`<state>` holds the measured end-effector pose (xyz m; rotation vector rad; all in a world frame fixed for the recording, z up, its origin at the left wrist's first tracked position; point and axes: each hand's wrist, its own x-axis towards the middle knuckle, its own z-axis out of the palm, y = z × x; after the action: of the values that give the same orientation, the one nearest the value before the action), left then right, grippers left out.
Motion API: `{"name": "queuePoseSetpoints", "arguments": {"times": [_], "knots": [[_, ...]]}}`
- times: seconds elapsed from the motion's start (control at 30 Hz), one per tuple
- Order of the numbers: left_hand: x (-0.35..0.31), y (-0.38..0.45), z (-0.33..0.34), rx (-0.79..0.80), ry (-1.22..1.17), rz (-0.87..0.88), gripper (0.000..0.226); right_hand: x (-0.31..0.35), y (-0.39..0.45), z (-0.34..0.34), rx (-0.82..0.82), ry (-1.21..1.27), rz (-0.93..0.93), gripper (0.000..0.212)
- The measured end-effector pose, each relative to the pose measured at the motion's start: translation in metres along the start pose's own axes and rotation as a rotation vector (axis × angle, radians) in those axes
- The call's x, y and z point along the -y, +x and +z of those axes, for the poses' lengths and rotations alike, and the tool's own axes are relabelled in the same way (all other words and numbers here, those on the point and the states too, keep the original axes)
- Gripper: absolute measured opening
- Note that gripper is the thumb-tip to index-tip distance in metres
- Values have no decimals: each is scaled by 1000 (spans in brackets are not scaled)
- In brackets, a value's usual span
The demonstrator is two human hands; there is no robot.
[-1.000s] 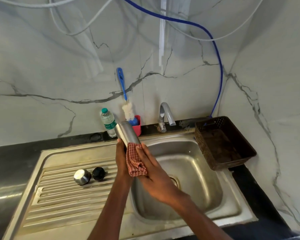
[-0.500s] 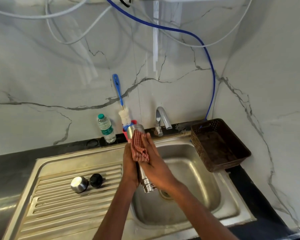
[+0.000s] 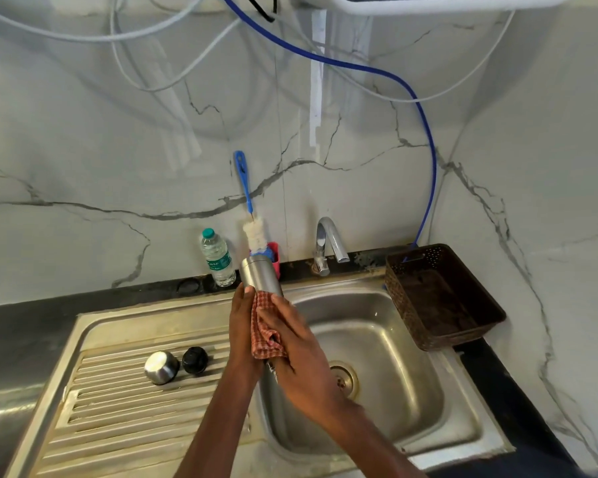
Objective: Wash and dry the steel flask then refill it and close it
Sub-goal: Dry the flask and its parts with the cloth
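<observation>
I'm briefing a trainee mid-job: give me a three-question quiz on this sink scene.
1. True or false: the steel cap and black stopper lie on the draining board.
2. What do both hands hold the checked cloth around?
A. the plastic bottle
B. the steel flask
C. the tap
3. Fill in: the brown basket sits to the ____ of the basin.

Key: 1 true; 2 B; 3 right.
</observation>
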<state>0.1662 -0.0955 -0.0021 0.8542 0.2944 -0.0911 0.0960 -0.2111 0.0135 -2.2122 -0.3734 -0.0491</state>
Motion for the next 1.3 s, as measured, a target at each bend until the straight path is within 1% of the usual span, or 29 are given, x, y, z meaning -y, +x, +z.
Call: {"name": "queuePoseSetpoints", "arguments": {"times": [0.07,0.1,0.2,0.27,0.37,0.43,0.5,0.57,0.6,0.67,0.73,0.8,0.9,0.97,1.03,1.07,1.1,1.13,1.2,1.23,1.3], "knots": [[-1,-9,4,60,26,-55,53,5,11,2,-17,-11,1,68],[0,-12,6,82,63,-50,52,7,19,0,-43,21,24,67],[1,-18,16,111,155,-20,55,7,44,-16,-90,210,105,72],[2,-16,20,126,188,-26,57,5,53,-21,-82,220,111,69],[5,-10,15,104,190,-34,56,9,49,-19,-32,221,96,69],[4,-9,8,68,145,-64,58,10,34,-15,-3,155,48,69],[4,-8,-3,29,80,-132,66,6,12,-10,58,62,29,70],[5,-7,-11,24,16,-200,72,3,-5,-6,118,-3,25,72],[6,-7,-13,39,14,-204,74,3,-8,-5,124,-27,19,72],[6,-12,-10,79,73,-185,66,7,2,-4,83,-73,18,72],[10,-18,-5,112,172,-135,48,8,25,-8,-2,-166,32,72],[11,-23,1,140,202,-181,44,6,52,-18,-68,-217,48,72],[7,-21,4,161,170,-223,49,-3,81,-31,-106,-118,76,67],[1,-22,10,160,134,-208,50,-5,82,-29,-97,-94,85,68],[-1,-23,13,174,100,-189,52,-2,68,-21,-80,-110,49,68],[0,-23,12,164,86,-185,54,1,57,-17,-63,-78,38,67],[0,-22,10,121,81,-184,58,3,44,-14,-42,-39,32,67],[1,-19,6,88,62,-196,67,5,29,-11,-18,-10,22,68],[-6,-16,3,110,19,-224,85,4,2,-4,44,14,-10,71],[-9,-15,3,119,11,-225,87,2,-9,-1,72,11,-20,72],[-10,-10,1,105,15,-206,83,-3,-22,3,89,-7,-29,74]]}}
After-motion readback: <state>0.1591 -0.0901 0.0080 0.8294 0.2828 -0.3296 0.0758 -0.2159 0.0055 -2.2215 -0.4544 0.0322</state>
